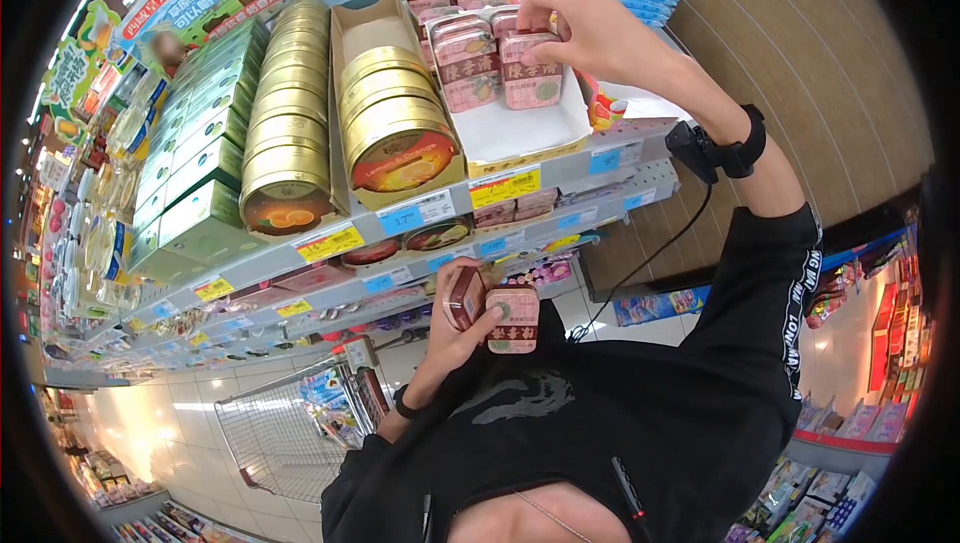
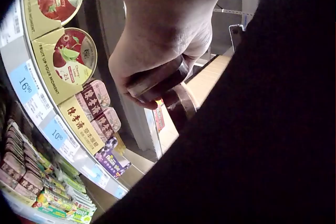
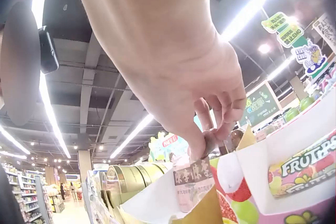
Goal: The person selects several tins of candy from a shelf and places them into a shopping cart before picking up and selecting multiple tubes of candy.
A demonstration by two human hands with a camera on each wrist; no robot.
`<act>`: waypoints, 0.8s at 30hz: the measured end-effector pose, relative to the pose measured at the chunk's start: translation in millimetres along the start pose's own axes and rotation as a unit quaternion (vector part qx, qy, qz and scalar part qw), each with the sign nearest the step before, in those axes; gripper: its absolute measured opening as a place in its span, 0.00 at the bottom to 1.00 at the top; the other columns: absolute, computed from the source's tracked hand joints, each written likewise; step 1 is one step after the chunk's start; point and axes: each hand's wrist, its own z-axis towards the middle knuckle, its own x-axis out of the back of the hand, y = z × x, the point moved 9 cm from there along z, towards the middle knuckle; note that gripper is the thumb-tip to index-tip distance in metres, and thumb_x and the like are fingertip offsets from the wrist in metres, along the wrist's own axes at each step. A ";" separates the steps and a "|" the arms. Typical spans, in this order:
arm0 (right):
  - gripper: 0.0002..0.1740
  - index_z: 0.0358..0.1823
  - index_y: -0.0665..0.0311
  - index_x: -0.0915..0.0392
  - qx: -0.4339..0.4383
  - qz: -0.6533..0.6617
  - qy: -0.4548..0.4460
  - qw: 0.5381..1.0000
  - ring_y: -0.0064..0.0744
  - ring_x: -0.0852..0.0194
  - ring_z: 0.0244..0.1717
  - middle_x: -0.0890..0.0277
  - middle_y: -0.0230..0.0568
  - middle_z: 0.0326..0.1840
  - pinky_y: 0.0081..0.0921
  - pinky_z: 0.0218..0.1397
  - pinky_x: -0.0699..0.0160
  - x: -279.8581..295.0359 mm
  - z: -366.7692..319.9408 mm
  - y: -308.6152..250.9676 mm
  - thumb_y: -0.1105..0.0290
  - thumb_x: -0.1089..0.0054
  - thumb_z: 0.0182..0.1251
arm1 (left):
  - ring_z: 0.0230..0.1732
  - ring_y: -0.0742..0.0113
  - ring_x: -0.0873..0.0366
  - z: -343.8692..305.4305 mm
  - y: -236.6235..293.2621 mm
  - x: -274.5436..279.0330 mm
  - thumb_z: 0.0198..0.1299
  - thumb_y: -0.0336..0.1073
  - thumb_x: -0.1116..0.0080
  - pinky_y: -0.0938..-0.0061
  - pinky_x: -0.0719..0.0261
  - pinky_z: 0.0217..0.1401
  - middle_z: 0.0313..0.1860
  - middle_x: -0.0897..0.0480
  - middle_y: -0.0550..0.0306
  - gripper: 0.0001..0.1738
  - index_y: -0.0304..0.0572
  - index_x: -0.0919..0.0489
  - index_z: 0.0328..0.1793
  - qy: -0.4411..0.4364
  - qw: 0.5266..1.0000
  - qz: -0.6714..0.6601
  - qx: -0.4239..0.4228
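Note:
My right hand (image 1: 592, 35) reaches into an open display box (image 1: 522, 135) on the top shelf. Its thumb and fingers pinch the upper edge of a small pink tin (image 1: 532, 83) with a dark red band, at the front of the right-hand row. In the right wrist view the same pink tin (image 3: 192, 190) stands below the fingertips. Beside it is another row of pink tins (image 1: 468, 78). Down by my chest, my left hand (image 1: 452, 335) holds two matching tins, one edge-on (image 1: 466, 299) and one face-on (image 1: 516, 335), the thumb over the face-on tin.
Round gold candy tins (image 1: 393, 133) and green boxes (image 1: 200, 208) line the shelf to the left. Price tags (image 1: 505, 186) run along its edge. A Frutips pack (image 3: 310, 166) lies right of the box. A shopping cart (image 1: 290, 433) stands behind on the left.

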 end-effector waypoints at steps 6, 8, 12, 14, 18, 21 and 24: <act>0.16 0.46 0.63 0.19 0.009 -0.074 0.023 0.997 0.37 0.22 0.40 0.20 0.39 0.41 0.33 0.43 0.23 -2.1 1.7 6.8 0.63 0.28 0.62 | 0.53 0.71 0.29 -1.1 0.9 1.2 0.58 0.23 0.33 0.75 0.30 0.57 0.53 0.29 0.57 0.35 0.42 0.38 0.69 0.000 1.000 -0.015 -0.007; 0.16 0.46 0.63 0.19 0.021 -0.084 0.032 0.996 0.37 0.22 0.40 0.21 0.39 0.41 0.33 0.44 0.23 -1.2 1.4 4.6 0.62 0.28 0.63 | 0.53 0.71 0.29 -1.1 1.0 1.9 0.58 0.23 0.33 0.75 0.30 0.57 0.53 0.30 0.57 0.35 0.42 0.38 0.69 -0.001 1.000 -0.010 -0.012; 0.15 0.46 0.62 0.20 0.003 -0.092 0.034 0.995 0.40 0.20 0.41 0.21 0.40 0.43 0.37 0.45 0.22 -2.1 0.9 5.1 0.63 0.30 0.63 | 0.53 0.72 0.29 -0.2 -0.5 2.6 0.58 0.23 0.34 0.75 0.30 0.57 0.53 0.30 0.58 0.35 0.42 0.38 0.69 -0.005 1.000 -0.004 -0.017; 0.15 0.45 0.61 0.20 0.004 -0.095 0.040 0.995 0.43 0.18 0.41 0.19 0.41 0.44 0.39 0.46 0.21 -0.9 0.3 4.9 0.63 0.30 0.62 | 0.53 0.72 0.29 0.4 1.1 1.8 0.58 0.23 0.34 0.75 0.30 0.57 0.52 0.30 0.58 0.35 0.42 0.38 0.69 -0.007 1.000 -0.005 -0.022; 0.14 0.47 0.59 0.20 0.028 -0.115 0.072 0.990 0.41 0.18 0.39 0.20 0.40 0.43 0.38 0.43 0.21 4.7 -2.1 1.8 0.62 0.31 0.64 | 0.52 0.72 0.29 0.5 2.1 1.0 0.58 0.22 0.34 0.76 0.30 0.57 0.51 0.29 0.58 0.35 0.42 0.38 0.69 0.000 1.000 -0.013 -0.001; 0.13 0.46 0.59 0.20 0.016 -0.100 0.094 0.990 0.36 0.20 0.34 0.20 0.39 0.41 0.35 0.39 0.22 14.4 -7.6 -5.4 0.61 0.32 0.66 | 0.51 0.72 0.28 1.6 1.0 1.8 0.58 0.22 0.34 0.76 0.29 0.56 0.50 0.28 0.57 0.35 0.42 0.39 0.69 0.009 1.000 -0.026 -0.001; 0.11 0.43 0.60 0.19 -0.012 0.022 0.065 0.998 0.31 0.24 0.29 0.20 0.38 0.35 0.31 0.34 0.25 22.8 -24.6 -38.4 0.61 0.34 0.69 | 0.51 0.70 0.26 -3.1 6.6 8.1 0.58 0.23 0.33 0.75 0.28 0.56 0.50 0.27 0.55 0.36 0.42 0.39 0.70 0.063 0.996 -0.061 -0.009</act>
